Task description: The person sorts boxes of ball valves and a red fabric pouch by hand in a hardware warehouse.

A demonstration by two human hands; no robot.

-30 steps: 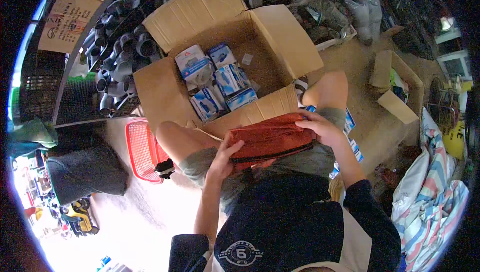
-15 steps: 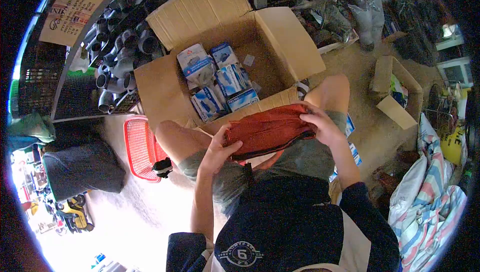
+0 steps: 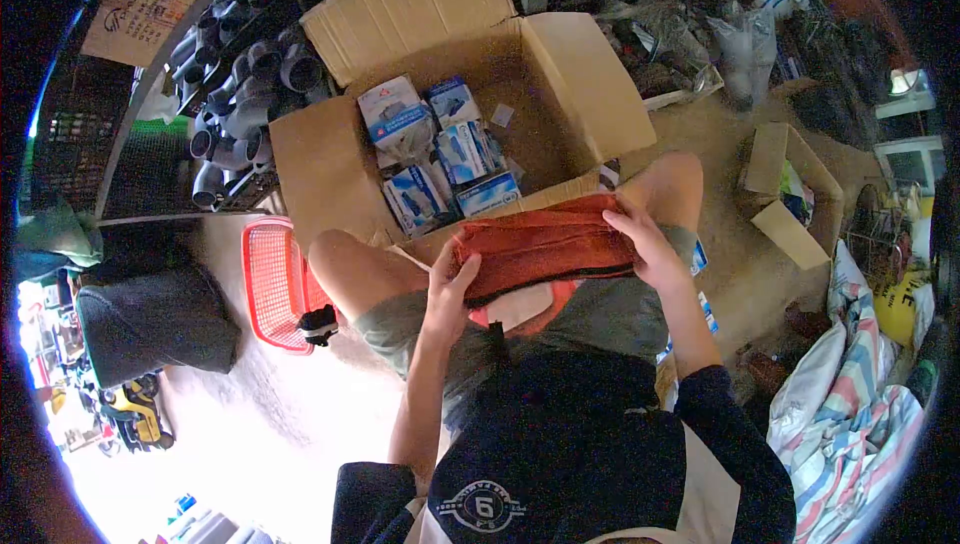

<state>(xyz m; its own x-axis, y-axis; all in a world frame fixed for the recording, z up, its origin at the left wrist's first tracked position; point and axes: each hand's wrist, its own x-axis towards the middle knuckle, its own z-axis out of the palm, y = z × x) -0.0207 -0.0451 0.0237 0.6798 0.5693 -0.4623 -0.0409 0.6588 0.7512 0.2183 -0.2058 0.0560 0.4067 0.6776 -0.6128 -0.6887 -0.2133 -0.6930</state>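
Note:
A red-orange cloth (image 3: 550,249) with a dark lower edge is stretched between my two hands above my lap. My left hand (image 3: 448,289) grips its left end, thumb on top. The right end is pinched in my right hand (image 3: 645,249), thumb over the fabric. Just beyond the cloth stands an open cardboard box (image 3: 608,84). Several blue and white small boxes (image 3: 462,152) lie in its left half. Below the cloth, a pale patch with a red border (image 3: 520,306) shows between my legs; I cannot make out what it is.
Left of my knee stands a red plastic basket (image 3: 268,279), with a shoe (image 3: 318,325) beside it. Dark pipe elbows (image 3: 262,59) fill a rack at the upper left. To the right are a smaller open carton (image 3: 765,159) and a striped woven sack (image 3: 840,384).
The cloth's lower edge has lifted and straightened, so more of the pale patch beneath shows. Both hands keep their hold. The camera view has shifted slightly.

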